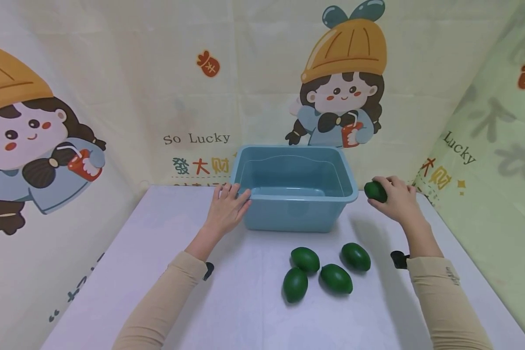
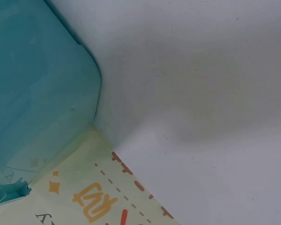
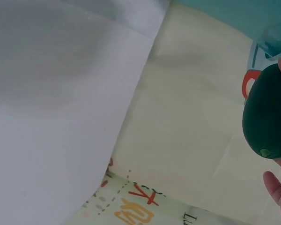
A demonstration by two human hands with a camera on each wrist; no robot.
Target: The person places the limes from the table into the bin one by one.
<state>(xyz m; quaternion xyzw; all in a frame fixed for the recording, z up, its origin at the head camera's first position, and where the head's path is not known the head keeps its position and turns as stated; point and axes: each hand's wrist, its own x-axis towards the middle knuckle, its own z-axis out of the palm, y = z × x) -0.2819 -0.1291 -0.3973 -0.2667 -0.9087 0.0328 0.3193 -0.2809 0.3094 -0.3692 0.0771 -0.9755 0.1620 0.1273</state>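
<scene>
My right hand (image 1: 398,198) grips a dark green lime (image 1: 375,191) between thumb and fingers, held up just right of a blue plastic bin (image 1: 295,214). In the right wrist view the lime (image 3: 269,115) shows a pale stem spot, with fingertips around it. My left hand (image 1: 228,209) rests at the bin's front left corner, its fingers extended and touching the rim. The left wrist view shows the bin's side (image 2: 37,79), but not the hand itself. On the table before the bin lie several more limes (image 1: 305,260), grouped loosely together.
The bin stands upright at the back of the white table (image 1: 245,311), close to a printed cloth backdrop (image 1: 262,107). Its visible inner floor is bare. Cloth walls also rise on the left and right sides.
</scene>
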